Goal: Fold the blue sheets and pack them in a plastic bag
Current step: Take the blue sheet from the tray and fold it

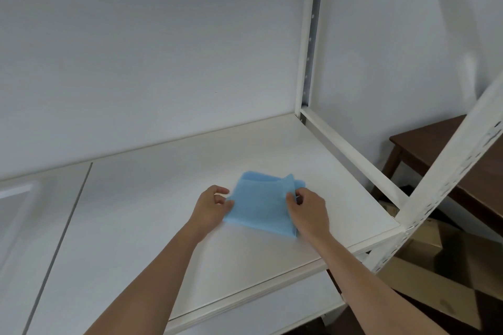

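Observation:
A light blue sheet (pixel 261 204) lies partly folded on the white shelf board (pixel 168 198), its far right corner sticking up. My left hand (pixel 213 205) holds the sheet's left edge, fingers curled, thumb above the cloth. My right hand (pixel 306 212) pinches the right edge near the raised corner. A clear plastic bag (pixel 15 198) lies faintly visible at the far left of the shelf.
White metal rack uprights (pixel 310 43) and a side rail (pixel 351 152) bound the shelf on the right. Beyond them stand a dark wooden table (pixel 424 141) and cardboard boxes (pixel 424 253) on the floor. A seam (pixel 62 236) splits the shelf boards.

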`<control>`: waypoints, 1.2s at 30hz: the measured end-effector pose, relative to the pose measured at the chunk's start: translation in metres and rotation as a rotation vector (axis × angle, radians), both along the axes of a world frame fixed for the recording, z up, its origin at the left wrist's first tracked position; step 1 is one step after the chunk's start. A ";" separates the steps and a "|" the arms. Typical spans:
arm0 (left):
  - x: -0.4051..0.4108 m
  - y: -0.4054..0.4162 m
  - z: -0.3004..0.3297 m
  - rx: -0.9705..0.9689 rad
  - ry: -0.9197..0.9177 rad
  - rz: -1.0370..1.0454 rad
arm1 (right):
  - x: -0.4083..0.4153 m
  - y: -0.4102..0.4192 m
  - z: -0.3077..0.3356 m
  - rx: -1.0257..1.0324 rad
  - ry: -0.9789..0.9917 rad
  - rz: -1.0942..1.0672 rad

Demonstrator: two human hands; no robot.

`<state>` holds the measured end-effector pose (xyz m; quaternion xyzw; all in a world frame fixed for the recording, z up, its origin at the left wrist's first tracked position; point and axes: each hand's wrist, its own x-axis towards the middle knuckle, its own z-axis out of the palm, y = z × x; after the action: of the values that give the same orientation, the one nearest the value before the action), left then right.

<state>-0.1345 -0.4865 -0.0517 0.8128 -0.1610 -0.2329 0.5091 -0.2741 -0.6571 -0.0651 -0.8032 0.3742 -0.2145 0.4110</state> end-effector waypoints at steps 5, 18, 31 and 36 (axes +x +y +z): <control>-0.002 -0.004 -0.003 -0.061 -0.158 -0.011 | -0.004 -0.007 -0.010 -0.001 -0.063 -0.043; -0.002 -0.021 -0.016 0.038 -0.398 -0.076 | -0.005 -0.010 -0.014 -0.011 -0.143 -0.098; -0.002 -0.014 -0.021 0.044 -0.280 -0.054 | 0.010 -0.008 -0.014 -0.053 0.067 -0.181; 0.000 -0.011 -0.020 0.048 -0.278 -0.095 | 0.008 -0.012 -0.015 -0.057 0.011 -0.158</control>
<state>-0.1341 -0.4972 -0.0719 0.8406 -0.2626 -0.1455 0.4508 -0.2662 -0.6694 -0.0806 -0.7837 0.4321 -0.2524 0.3679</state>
